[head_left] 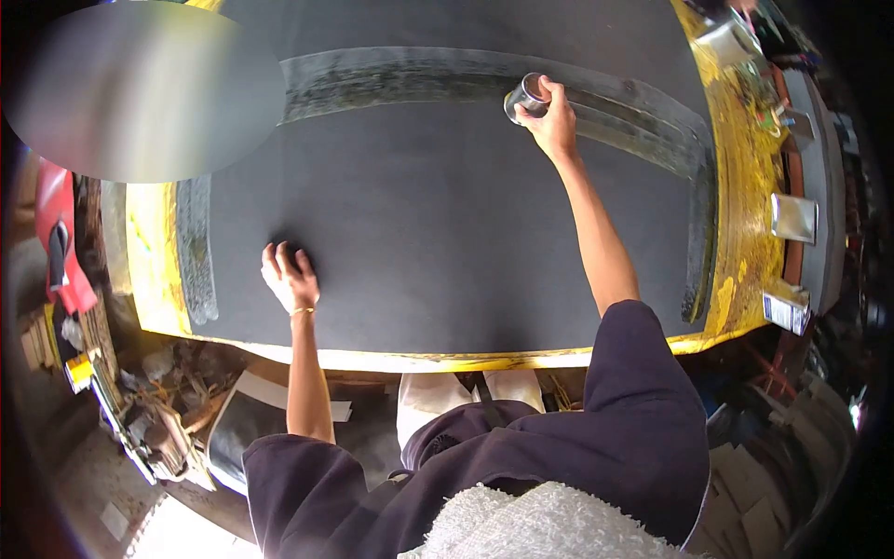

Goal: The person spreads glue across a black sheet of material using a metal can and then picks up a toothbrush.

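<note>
A large black sheet [419, 224] lies flat on a yellow-stained table [736, 242]. My right hand [551, 121] is wrapped round a metal can [527, 97], which is over a glossy dark strip [400, 79] crossing the far part of the sheet. Similar strips run down the sheet's left side [195, 252] and right side. My left hand [291, 278] rests on the sheet at the left, fingers spread, with a dark patch beside the fingertips that may be shadow. Nothing can be made out in it.
Along the right edge stand a metal tin [794, 219] and a labelled box [787, 307]. A red item [61, 233] hangs at the left, above wood scraps [168, 419]. A blurred oval hides the upper left. The table's front edge runs close to my body.
</note>
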Tool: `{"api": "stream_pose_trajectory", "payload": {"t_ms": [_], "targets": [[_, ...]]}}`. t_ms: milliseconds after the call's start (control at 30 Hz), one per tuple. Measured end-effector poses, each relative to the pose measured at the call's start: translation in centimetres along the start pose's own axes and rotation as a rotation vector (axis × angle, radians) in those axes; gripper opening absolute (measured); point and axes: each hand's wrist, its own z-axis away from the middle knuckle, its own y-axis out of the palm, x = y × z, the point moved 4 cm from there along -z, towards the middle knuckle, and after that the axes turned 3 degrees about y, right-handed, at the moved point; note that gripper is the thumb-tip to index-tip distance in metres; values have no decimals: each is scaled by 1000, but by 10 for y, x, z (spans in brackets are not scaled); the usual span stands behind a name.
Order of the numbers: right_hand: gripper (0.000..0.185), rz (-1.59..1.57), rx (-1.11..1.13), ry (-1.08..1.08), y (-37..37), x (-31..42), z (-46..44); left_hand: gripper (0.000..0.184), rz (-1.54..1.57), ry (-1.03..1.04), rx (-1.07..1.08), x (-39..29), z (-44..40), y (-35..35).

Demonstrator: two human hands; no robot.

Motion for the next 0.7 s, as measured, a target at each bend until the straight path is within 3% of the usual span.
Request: {"api": "stream_pose_trajectory", "payload": {"t_ms": [133, 333, 467, 700], "targets": [[65, -31, 16, -148, 57, 49, -3, 40, -39, 25, 19, 7, 4, 7], [64, -70, 99, -230, 139, 120, 0, 59, -85, -69, 314, 41, 19, -15], [64, -121, 189, -231, 191, 167, 5, 60, -87, -54, 302, 59, 25, -22], [63, -217, 170, -416, 295, 250, 10, 58, 4, -126, 312, 58, 18, -30]]}}
